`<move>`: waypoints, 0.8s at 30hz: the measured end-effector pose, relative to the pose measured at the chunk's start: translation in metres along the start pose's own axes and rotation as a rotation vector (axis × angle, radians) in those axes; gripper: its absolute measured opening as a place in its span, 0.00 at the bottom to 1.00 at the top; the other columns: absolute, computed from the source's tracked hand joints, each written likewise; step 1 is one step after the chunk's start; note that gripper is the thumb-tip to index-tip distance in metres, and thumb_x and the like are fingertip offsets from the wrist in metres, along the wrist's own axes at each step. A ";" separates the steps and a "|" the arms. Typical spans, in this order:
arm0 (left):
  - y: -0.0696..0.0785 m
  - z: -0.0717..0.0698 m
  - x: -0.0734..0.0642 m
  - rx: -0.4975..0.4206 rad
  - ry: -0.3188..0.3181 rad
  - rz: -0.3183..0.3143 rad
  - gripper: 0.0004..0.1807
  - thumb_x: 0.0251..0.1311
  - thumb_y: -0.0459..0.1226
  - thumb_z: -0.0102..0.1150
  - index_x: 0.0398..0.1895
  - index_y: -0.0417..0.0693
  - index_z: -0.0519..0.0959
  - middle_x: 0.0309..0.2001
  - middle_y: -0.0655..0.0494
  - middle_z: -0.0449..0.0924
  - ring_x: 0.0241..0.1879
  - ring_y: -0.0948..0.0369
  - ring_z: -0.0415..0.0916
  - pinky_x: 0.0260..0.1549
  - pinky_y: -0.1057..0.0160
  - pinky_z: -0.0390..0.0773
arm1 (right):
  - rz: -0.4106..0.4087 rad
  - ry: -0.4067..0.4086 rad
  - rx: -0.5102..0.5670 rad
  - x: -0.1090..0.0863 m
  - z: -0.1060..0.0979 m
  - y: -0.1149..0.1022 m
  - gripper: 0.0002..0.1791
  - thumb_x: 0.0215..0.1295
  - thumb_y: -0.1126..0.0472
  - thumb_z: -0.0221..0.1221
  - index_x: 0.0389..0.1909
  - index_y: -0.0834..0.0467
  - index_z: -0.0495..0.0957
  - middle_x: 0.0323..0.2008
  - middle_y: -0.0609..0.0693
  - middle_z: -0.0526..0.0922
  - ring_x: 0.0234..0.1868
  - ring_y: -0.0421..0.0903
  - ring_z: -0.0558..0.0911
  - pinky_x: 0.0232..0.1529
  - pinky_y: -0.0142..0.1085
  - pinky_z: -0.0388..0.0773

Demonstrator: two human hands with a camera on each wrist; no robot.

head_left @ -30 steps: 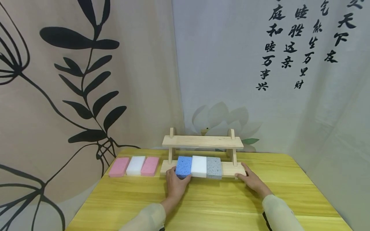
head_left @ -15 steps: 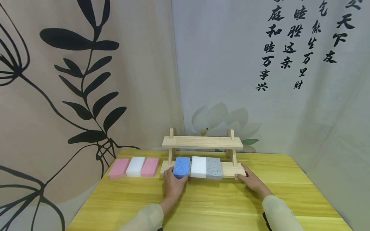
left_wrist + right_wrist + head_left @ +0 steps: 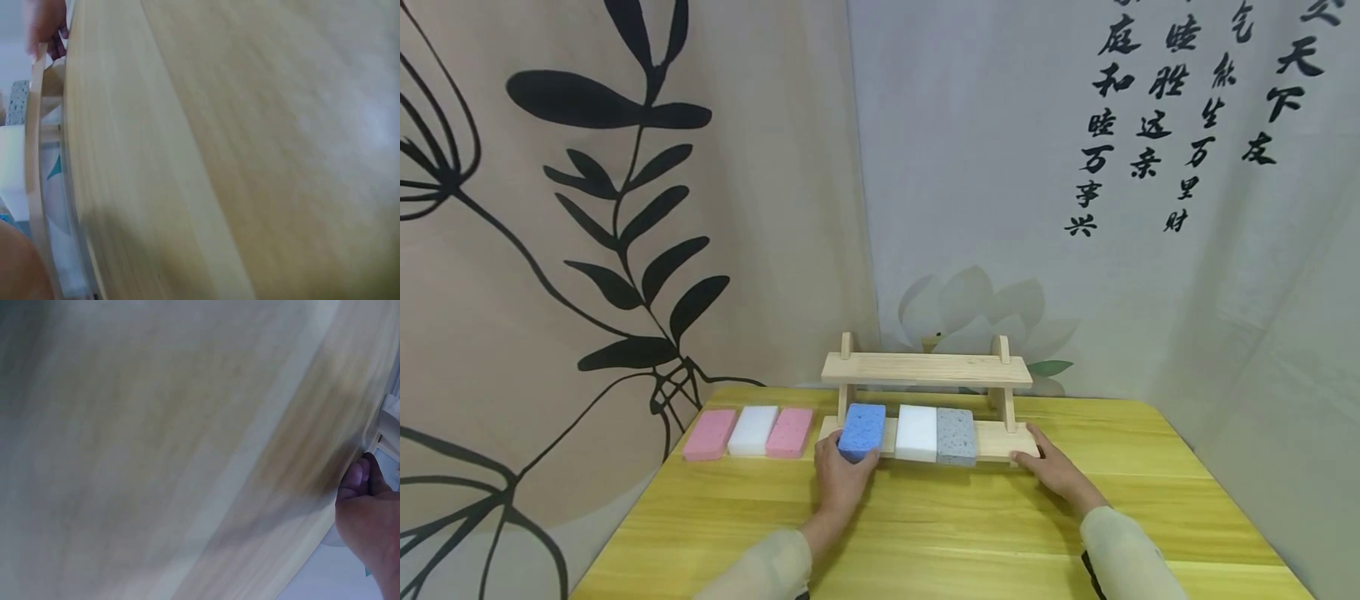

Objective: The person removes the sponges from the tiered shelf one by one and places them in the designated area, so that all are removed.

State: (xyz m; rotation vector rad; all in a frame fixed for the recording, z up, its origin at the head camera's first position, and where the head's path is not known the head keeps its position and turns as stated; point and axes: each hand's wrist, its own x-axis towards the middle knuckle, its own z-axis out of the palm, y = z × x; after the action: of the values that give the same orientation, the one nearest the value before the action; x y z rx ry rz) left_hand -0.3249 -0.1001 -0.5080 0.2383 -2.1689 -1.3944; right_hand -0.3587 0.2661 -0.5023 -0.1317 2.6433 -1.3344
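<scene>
My left hand (image 3: 842,477) holds a blue speckled sponge (image 3: 862,427) between thumb and fingers, over the left part of the rack's lower board. To the right of it, beyond a gap, a white sponge (image 3: 916,432) and a grey speckled sponge (image 3: 956,436) lie side by side on that board. With thumb and fingers my right hand (image 3: 1060,471) grips the right end of the two-tier wooden rack (image 3: 996,440). In the left wrist view the blue sponge is mostly hidden behind the left hand (image 3: 22,265).
Left of the rack, a pink sponge (image 3: 710,434), a white one (image 3: 752,431) and another pink one (image 3: 789,432) lie in a row on the wooden table (image 3: 970,533). The rack's upper board (image 3: 925,367) stands behind the lower one. A printed curtain (image 3: 775,208) hangs behind.
My left hand has moved the blue sponge leftward along the lower board, so a gap now shows between it and the white sponge. The right hand has stayed at the rack's end.
</scene>
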 end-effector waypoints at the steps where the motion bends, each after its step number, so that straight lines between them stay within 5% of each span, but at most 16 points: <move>1: 0.000 -0.001 0.000 -0.010 -0.002 -0.001 0.39 0.41 0.40 0.79 0.55 0.32 0.72 0.51 0.39 0.69 0.51 0.46 0.69 0.53 0.48 0.70 | -0.001 0.001 -0.004 0.000 0.000 0.000 0.52 0.69 0.37 0.54 0.79 0.59 0.36 0.75 0.72 0.41 0.74 0.71 0.44 0.69 0.66 0.45; 11: -0.004 -0.024 0.004 -0.059 -0.023 0.000 0.40 0.43 0.39 0.78 0.58 0.28 0.70 0.52 0.38 0.68 0.53 0.45 0.66 0.57 0.45 0.66 | 0.008 0.000 -0.015 0.002 -0.001 0.001 0.52 0.69 0.37 0.54 0.79 0.58 0.36 0.75 0.71 0.40 0.74 0.71 0.44 0.69 0.66 0.45; 24: -0.019 -0.067 0.015 0.007 -0.009 -0.015 0.39 0.47 0.38 0.76 0.59 0.27 0.68 0.54 0.35 0.68 0.54 0.44 0.67 0.58 0.46 0.66 | 0.005 0.002 -0.031 0.002 -0.001 -0.001 0.51 0.71 0.39 0.54 0.79 0.59 0.36 0.75 0.71 0.41 0.74 0.71 0.44 0.69 0.66 0.44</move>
State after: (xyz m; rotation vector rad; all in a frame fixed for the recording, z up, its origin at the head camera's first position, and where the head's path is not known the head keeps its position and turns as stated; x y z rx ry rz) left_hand -0.3049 -0.1680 -0.4983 0.2515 -2.1842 -1.3990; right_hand -0.3611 0.2658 -0.5017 -0.1287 2.6649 -1.2925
